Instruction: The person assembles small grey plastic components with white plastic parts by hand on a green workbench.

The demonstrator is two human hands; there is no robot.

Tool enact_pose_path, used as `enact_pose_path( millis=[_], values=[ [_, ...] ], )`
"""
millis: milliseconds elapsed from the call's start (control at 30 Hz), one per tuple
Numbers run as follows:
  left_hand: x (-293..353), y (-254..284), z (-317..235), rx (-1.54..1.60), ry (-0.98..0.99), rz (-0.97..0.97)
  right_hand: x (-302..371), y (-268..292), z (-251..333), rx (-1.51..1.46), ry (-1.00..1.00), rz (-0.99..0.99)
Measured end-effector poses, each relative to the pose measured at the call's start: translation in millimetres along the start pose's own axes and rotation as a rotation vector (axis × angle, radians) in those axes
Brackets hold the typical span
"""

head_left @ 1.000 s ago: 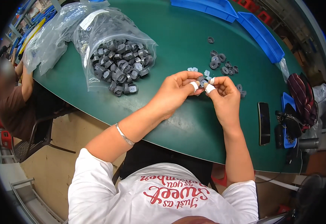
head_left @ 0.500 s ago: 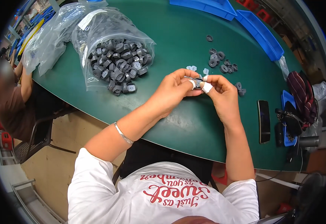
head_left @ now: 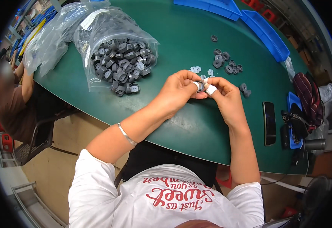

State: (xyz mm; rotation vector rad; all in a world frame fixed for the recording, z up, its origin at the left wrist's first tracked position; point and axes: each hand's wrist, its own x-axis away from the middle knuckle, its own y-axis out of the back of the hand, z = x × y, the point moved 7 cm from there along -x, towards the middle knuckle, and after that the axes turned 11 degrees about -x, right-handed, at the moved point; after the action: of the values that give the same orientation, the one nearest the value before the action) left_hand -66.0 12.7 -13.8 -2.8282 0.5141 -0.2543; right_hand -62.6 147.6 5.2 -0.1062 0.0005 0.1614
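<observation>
Over the green table [head_left: 173,49], my left hand [head_left: 181,88] pinches a small dark grey ring [head_left: 201,86] between thumb and fingers. My right hand [head_left: 225,93] is closed at the ring's right side, thumb and forefinger together; what they hold, if anything, is hidden. White wraps cover some fingertips on both hands. Just beyond them lie light grey flat pieces [head_left: 195,69]. Farther right are several loose dark grey rings [head_left: 217,62]. To the left, an open clear plastic bag [head_left: 114,24] spills a heap of grey ring-shaped parts [head_left: 126,64], some with light inserts.
Blue trays [head_left: 265,34] stand along the far right edge. A phone [head_left: 269,123] lies at the right, beside a small blue tray with a black pouch [head_left: 297,121] and a dark striped cloth [head_left: 306,97]. Another person [head_left: 15,98] sits at the left.
My right fingertips have shifted slightly right, away from the ring. The ring in my left hand has tilted and its round opening shows more now.
</observation>
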Motion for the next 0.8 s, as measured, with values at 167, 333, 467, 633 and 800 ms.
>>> enact_pose_path(
  millis=[167, 333, 467, 633, 800],
  values=[
    [-3.3, -0.2, 5.1, 0.042, -0.036, -0.028, -2.3, 4.1, -5.0, 0.041, 0.000, -0.013],
    [-1.4, 1.5, -0.6, 0.004, -0.043, -0.030, -0.1, -0.4, -0.4, 0.054, -0.022, -0.002],
    [1.2, 3.4, -2.3, -0.052, -0.061, -0.055, 0.6, -3.2, -2.4, -0.006, -0.034, 0.035],
    [-5.7, 2.7, 6.2, 0.258, 0.063, 0.018, -2.3, 5.9, -3.0, 0.033, -0.013, -0.037],
    [-1.6, 0.1, -0.9, 0.044, -0.040, -0.004, -2.5, 9.8, -2.6, 0.060, -0.025, -0.102]
  ],
)
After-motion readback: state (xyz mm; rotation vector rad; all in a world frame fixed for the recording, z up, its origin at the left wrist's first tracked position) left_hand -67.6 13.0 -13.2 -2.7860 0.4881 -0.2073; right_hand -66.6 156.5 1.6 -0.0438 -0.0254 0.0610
